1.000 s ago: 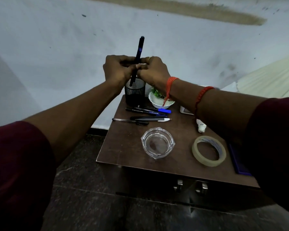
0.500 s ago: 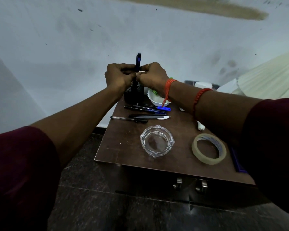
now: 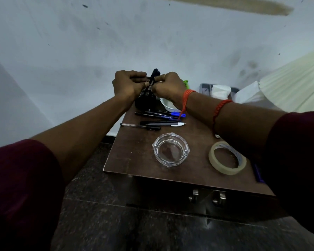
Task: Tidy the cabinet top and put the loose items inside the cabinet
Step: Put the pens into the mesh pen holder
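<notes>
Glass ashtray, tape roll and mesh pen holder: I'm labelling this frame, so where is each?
glass ashtray [image 3: 170, 150]: head view, on its clear base.
tape roll [image 3: 225, 170]: head view, on its near band.
mesh pen holder [image 3: 145, 101]: head view, on its dark side wall.

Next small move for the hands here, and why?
Probably release the dark pen: left hand and right hand pinch it, and its lower end looks inside the mesh holder. More loose pens lie on the cabinet top.
</notes>
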`<state>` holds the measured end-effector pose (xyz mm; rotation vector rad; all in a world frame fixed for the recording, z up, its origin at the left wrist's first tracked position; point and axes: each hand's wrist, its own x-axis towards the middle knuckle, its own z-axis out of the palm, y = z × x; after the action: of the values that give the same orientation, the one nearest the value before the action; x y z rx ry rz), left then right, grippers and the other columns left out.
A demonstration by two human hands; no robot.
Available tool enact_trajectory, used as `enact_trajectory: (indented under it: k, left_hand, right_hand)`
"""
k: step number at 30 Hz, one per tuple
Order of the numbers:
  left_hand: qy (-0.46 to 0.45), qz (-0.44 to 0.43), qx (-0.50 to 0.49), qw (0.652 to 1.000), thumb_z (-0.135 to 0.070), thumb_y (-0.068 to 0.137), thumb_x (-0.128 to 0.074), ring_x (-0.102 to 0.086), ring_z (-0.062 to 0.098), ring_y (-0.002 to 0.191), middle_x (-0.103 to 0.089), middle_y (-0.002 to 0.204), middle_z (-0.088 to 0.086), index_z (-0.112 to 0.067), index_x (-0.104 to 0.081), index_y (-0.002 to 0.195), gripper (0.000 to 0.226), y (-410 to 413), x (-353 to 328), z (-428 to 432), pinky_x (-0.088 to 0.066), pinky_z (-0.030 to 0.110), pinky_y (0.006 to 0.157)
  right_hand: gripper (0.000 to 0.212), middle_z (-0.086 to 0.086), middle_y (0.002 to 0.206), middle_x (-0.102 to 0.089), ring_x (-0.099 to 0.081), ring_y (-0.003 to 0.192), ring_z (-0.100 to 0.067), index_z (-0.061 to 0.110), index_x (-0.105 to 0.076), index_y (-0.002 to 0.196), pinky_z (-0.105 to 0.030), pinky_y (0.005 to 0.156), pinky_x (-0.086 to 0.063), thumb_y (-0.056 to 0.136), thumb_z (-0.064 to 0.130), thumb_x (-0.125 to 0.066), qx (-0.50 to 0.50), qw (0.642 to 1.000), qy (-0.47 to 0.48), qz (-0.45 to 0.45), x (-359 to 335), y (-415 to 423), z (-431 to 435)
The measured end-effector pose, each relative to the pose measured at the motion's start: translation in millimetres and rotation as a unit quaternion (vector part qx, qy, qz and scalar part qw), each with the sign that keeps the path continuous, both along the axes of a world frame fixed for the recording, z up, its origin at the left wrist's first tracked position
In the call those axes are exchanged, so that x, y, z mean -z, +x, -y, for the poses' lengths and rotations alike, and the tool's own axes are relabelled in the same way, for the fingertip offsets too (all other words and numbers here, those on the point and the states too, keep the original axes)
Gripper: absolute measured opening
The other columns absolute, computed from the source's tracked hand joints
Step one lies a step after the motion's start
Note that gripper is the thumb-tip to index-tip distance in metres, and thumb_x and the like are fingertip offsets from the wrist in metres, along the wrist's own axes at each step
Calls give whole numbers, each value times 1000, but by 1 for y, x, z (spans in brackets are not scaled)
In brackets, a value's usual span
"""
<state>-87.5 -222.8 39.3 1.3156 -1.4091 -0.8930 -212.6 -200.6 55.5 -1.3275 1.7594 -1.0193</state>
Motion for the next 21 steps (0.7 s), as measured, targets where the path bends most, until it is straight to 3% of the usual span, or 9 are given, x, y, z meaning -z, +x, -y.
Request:
enact_trajectory:
  k: [2, 4, 7, 9, 11, 14, 17, 19, 21]
  left_hand:
    - [3, 5, 2, 1000, -4, 71, -81, -72, 9, 84, -74, 91, 4, -8, -73, 105, 35, 2, 4, -5, -58, 22, 84]
    - [2, 19, 1, 1000, -7, 71, -82, -71, 7, 83, -75, 91, 3, -11, -75, 103, 33, 4, 10, -11, -57, 22, 86]
    - [-9, 82, 9, 997, -17, 72, -83, -70, 7, 82, -76, 93, 4, -14, -76, 101, 30, 9, 22, -20, -55, 15, 84]
    - [-17, 144, 40, 989, -25, 76, -81, -69, 7, 81, -76, 90, 2, -16, -77, 100, 26, 13, 29, -26, -52, 9, 73]
    - [-11, 217, 88, 972, -29, 81, -75, -68, 8, 84, -76, 92, 3, -17, -77, 101, 23, 16, 34, -30, -46, 8, 68]
    - [15, 293, 140, 946, -34, 90, -62, -65, 15, 82, -74, 88, 7, -16, -76, 92, 23, 13, 36, -31, -41, 20, 69]
    - [46, 284, 158, 945, -48, 96, -49, -49, 10, 58, -56, 59, 1, -17, -65, 62, 48, 5, 35, -31, -35, 25, 60]
    - [55, 273, 165, 946, -49, 98, -43, -53, 4, 62, -61, 66, -3, -14, -75, 75, 52, 1, 35, -31, -36, 18, 59]
    - [62, 255, 178, 948, -50, 98, -41, -63, 9, 76, -73, 85, 2, -10, -77, 93, 55, -2, 36, -32, -40, 14, 65]
  right_hand:
    - [38, -14, 99, -72, -70, 97, -29, 9, -70, 97, -41, 87, -58, 60, 17, -67, 4, 1000, 9, 6, 4, 1, 0]
    - [25, -11, 89, -71, -71, 92, -28, 9, -70, 87, -39, 86, -59, 63, 11, -67, 16, 999, 24, 37, 9, 0, 0]
    - [6, -10, 73, -62, -66, 72, -22, 2, -59, 80, -38, 82, -57, 80, -4, -59, 41, 983, 63, 168, 12, 4, -14]
    - [6, -10, 73, -59, -59, 63, -16, -2, -57, 90, -31, 71, -59, 85, -5, -56, 60, 960, 98, 254, 18, 8, -26]
    - [20, -8, 75, -58, -56, 62, -13, 2, -56, 108, -23, 54, -56, 88, -1, -52, 75, 933, 134, 326, 29, 16, -35]
    - [35, -10, 98, -61, -58, 73, -17, 5, -58, 123, -25, 51, -49, 91, 10, -45, 101, 890, 155, 417, 44, 31, -46]
    - [36, -12, 115, -62, -59, 86, -20, 10, -58, 127, -26, 54, -47, 94, 20, -49, 138, 860, 159, 465, 51, 46, -59]
    - [35, -13, 124, -62, -60, 101, -25, 9, -57, 127, -29, 59, -46, 96, 23, -47, 162, 847, 174, 474, 51, 54, -66]
    - [35, -15, 127, -60, -60, 109, -27, 7, -56, 126, -29, 58, -45, 96, 24, -47, 180, 832, 183, 491, 52, 59, -69]
